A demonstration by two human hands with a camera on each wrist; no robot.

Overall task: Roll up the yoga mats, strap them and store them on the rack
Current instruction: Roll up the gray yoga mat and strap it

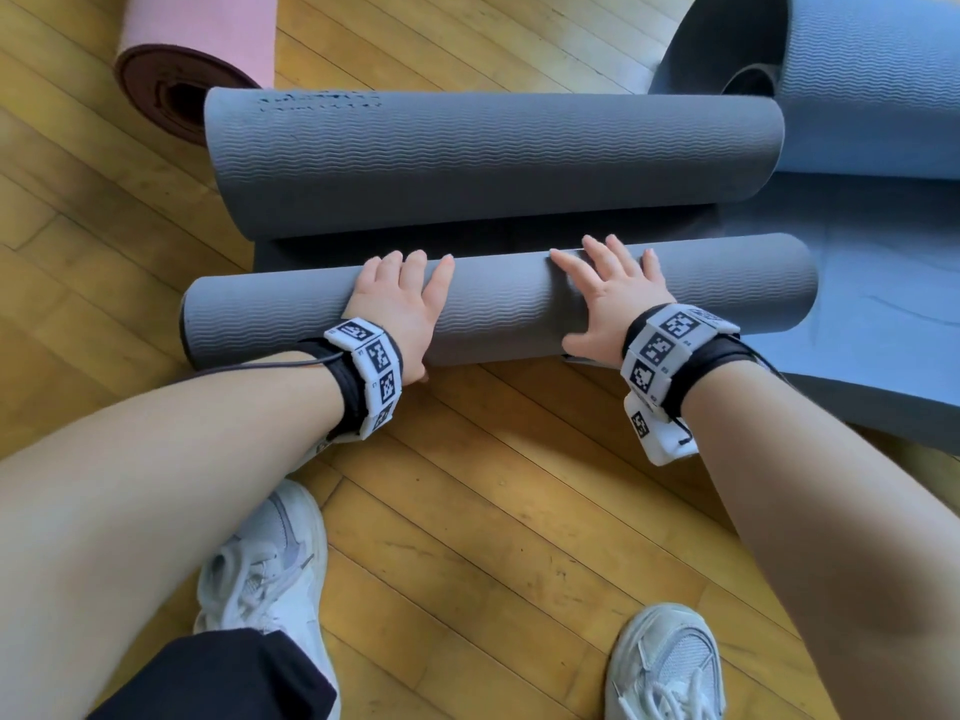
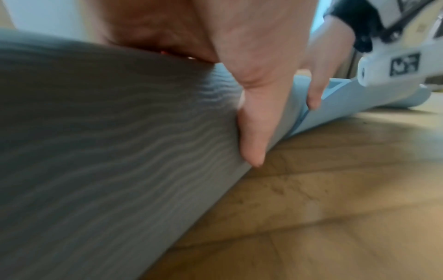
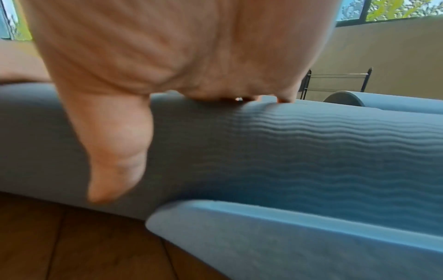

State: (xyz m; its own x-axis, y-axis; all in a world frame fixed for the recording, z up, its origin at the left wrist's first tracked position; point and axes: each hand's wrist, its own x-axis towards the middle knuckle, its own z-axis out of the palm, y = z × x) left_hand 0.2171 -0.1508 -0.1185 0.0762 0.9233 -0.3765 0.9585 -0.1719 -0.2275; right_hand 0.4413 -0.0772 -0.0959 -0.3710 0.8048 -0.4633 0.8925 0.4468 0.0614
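A grey ribbed yoga mat [image 1: 498, 304] lies across the wooden floor, its near end wound into a tight roll. Its far end [image 1: 493, 163] curls up in a bigger loose loop, with a short flat stretch between the two. My left hand [image 1: 400, 298] lies flat on top of the roll left of centre, fingers straight. My right hand [image 1: 608, 293] presses on it right of centre, fingers spread over the top. In the wrist views the left thumb [image 2: 254, 132] and right thumb [image 3: 115, 161] lean against the roll's near side.
A pink rolled mat [image 1: 192, 59] lies at the far left. A blue mat [image 1: 883, 304] lies partly unrolled on the right, its edge under the grey roll's right end. A black wire rack [image 3: 335, 81] stands by the far wall. White shoes [image 1: 265, 558] are below.
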